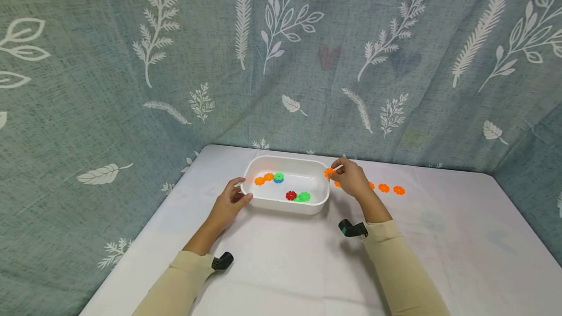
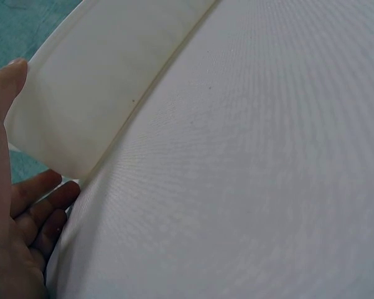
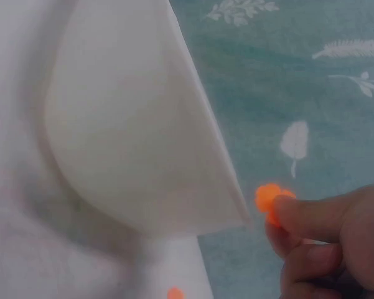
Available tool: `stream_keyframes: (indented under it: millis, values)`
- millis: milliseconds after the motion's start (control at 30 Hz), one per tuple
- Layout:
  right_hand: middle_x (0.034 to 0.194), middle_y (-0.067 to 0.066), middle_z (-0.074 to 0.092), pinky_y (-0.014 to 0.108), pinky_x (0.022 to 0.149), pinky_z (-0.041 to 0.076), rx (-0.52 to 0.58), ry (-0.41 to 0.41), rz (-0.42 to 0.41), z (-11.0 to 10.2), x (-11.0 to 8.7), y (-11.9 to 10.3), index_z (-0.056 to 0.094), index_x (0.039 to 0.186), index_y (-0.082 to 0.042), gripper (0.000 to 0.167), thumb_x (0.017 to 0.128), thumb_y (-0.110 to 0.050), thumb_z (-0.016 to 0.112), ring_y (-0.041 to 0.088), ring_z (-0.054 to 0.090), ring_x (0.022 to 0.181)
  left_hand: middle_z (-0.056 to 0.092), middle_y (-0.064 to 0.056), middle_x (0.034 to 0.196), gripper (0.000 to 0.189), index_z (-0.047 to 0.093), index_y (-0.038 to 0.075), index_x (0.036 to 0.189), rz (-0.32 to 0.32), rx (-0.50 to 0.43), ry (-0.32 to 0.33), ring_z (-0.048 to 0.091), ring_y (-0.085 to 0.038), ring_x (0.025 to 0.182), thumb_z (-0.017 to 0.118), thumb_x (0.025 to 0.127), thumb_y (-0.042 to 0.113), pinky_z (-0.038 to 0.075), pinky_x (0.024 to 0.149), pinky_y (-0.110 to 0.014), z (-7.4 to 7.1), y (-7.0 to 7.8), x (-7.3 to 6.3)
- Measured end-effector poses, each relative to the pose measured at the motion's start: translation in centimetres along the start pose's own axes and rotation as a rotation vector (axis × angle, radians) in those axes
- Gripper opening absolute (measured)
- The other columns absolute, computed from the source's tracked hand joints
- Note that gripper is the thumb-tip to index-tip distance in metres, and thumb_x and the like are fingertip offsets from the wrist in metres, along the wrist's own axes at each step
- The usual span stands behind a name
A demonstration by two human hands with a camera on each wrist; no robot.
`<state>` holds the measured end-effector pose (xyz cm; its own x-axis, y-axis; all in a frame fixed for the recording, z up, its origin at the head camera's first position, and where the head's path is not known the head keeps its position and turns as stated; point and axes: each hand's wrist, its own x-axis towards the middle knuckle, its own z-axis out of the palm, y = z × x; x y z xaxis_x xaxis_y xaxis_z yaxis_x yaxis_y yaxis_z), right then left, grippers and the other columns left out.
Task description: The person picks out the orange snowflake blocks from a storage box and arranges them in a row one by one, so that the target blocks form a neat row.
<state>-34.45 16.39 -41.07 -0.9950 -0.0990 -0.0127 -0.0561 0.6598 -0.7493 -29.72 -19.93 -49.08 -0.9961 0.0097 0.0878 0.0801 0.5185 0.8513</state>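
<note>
A white plastic tub point(image 1: 272, 204) stands on the table with several flower-shaped discs inside: orange discs point(image 1: 260, 181) at the left, a green disc point(image 1: 278, 176) over a blue one, and a red disc point(image 1: 291, 195) beside green ones at the front. My left hand point(image 1: 226, 204) holds the tub's left end, thumb by the rim and fingers lower on the end wall in the left wrist view. Just at the tub's right rim, my right hand point(image 1: 351, 178) pinches an orange flower-shaped disc point(image 3: 269, 197) between thumb and fingers.
A row of orange discs point(image 1: 384, 187) lies on the white-covered table point(image 1: 290, 262) to the tub's right, partly hidden by my right hand. A green leaf-patterned curtain point(image 1: 307, 101) hangs behind the table and down its left side.
</note>
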Motion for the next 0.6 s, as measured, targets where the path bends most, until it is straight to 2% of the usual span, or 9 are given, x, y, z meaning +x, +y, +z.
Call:
stream_keyframes:
  millis: [233,600]
  values:
    - [0.103,0.011,0.062,0.038,0.072,0.048,0.003,0.020,-0.002,-1.2,-0.4,1.6,0.058,0.115,-0.009,0.027,0.093,-0.019,0.068,0.027,0.059,0.087,0.053,-0.012,0.139,0.061,0.035,0.028,0.144,-0.008,-0.002,0.000,0.053,-0.028,0.115,0.065,0.093,0.040,0.043,0.097,-0.050,-0.1,0.2,-0.1]
    - [0.108,0.014,0.059,0.037,0.072,0.047,0.050,0.026,0.074,-3.3,-1.2,5.0,0.055,0.119,-0.007,0.030,0.094,-0.020,0.066,0.028,0.057,0.088,0.054,-0.012,0.137,0.061,0.036,0.028,0.144,0.009,-0.008,0.005,0.054,-0.028,0.113,0.066,0.092,0.041,0.043,0.097,-0.050,-0.1,-0.1,-0.1]
